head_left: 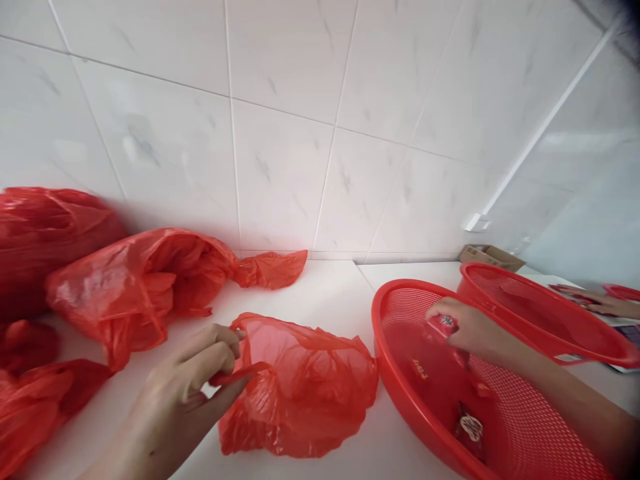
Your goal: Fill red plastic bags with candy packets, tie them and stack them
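Left hand (193, 383): thumb and fingers pinching the red bag (310, 393) by a gathered strip.
Right hand (465, 328): fingers closed around a red packet (443, 325) (partly hidden), inside the basket (400, 393).
Red bag: left of the packet, beyond the basket's rim; left hand nearer, long axis unclear.
Worktop (333, 290): bag set in from its wall-side edge.

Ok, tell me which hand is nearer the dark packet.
Right. The right hand is over the near basket, holding a red packet beyond the dark packet; the left hand is outside to the left, pinching a red bag.
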A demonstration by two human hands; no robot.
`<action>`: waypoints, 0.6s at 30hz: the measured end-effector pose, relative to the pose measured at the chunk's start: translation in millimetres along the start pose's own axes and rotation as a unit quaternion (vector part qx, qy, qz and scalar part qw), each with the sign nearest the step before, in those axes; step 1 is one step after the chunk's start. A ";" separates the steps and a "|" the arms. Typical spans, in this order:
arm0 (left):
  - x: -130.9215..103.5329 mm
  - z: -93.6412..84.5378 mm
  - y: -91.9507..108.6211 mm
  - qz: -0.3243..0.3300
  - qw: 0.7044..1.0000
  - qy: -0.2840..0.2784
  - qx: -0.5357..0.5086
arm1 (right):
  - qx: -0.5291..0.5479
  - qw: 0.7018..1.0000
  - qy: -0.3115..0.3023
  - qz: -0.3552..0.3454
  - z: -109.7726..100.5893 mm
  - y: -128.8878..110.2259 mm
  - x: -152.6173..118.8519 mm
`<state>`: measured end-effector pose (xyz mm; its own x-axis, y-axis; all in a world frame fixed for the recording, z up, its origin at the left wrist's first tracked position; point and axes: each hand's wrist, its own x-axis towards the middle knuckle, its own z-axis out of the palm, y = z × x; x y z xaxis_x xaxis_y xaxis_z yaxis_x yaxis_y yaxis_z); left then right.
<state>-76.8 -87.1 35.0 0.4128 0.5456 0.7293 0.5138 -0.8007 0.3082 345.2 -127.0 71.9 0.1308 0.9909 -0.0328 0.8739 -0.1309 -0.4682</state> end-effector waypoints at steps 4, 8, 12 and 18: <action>4.7 -5.1 4.2 -0.003 1.000 -0.013 -0.002 | 0.018 0.992 0.060 -0.109 -6.7 -67.0 -12.7; 5.7 -5.3 3.8 0.007 0.999 -0.036 -0.025 | 0.017 0.958 -0.059 -0.281 29.8 -137.7 -23.5; 0.8 -2.4 1.3 0.025 0.993 -0.043 -0.107 | -0.055 0.905 -0.130 -0.401 85.0 -170.3 -10.9; -5.6 -2.5 -1.2 0.018 0.982 -0.078 -0.173 | -0.038 0.889 -0.194 -0.413 104.5 -178.0 14.4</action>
<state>-81.6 -89.8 32.1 0.5494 0.5250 0.6500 0.2223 -0.8417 0.4920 142.6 -86.0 62.4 -0.7284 0.6849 -0.0151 0.6279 0.6587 -0.4145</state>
